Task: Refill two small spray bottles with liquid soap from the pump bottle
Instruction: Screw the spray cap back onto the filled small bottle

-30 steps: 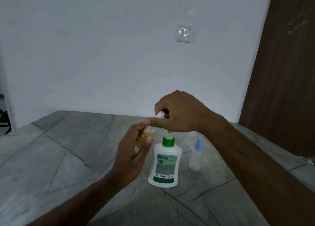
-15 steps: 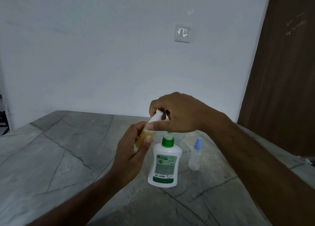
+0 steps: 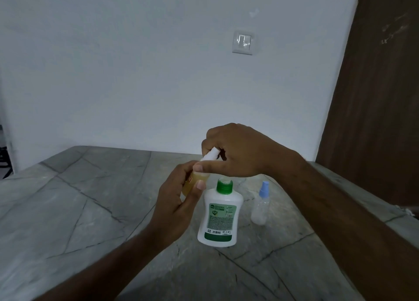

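Observation:
My left hand holds a small spray bottle with yellowish liquid, tilted, above the table. Its white spray cap is pinched by the fingers of my right hand. Just below and to the right stands the white soap bottle with a green collar and green label; its pump head is not visible under my right hand. A second small spray bottle, clear with a light blue cap, stands upright on the table to its right.
All of this sits on a grey marble table with dark veins. A white wall with a light switch lies behind, and a brown wooden door is at the right.
My right hand has shifted a little left and up with the white cap, and the held bottle is tilted more. Both standing bottles have stayed put.

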